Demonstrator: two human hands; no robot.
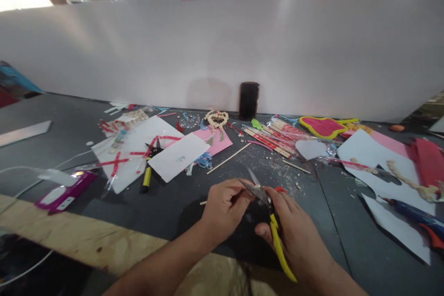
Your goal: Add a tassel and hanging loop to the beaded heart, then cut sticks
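My right hand [294, 222] is wrapped round scissors [274, 226] with yellow handles, and their blades stand apart, pointing up and to the left. Close beside the blades, my left hand [222, 208] has its thumb and fingers pinched together. Whatever it holds is too small or too hidden to name. A tiny pale bit [257, 187] shows at the blades. Behind my hands lies a thin wooden stick [228, 159], with small pale crumbs [274, 173] scattered to its right.
A phone [249, 101] leans upright against the white panel [156, 51]. Wooden sticks with red parts [270, 141] lie in front of it. A white card [180, 157] and a purple power strip [65, 191] are to the left; a blue glue gun [412, 212] rests at the right.
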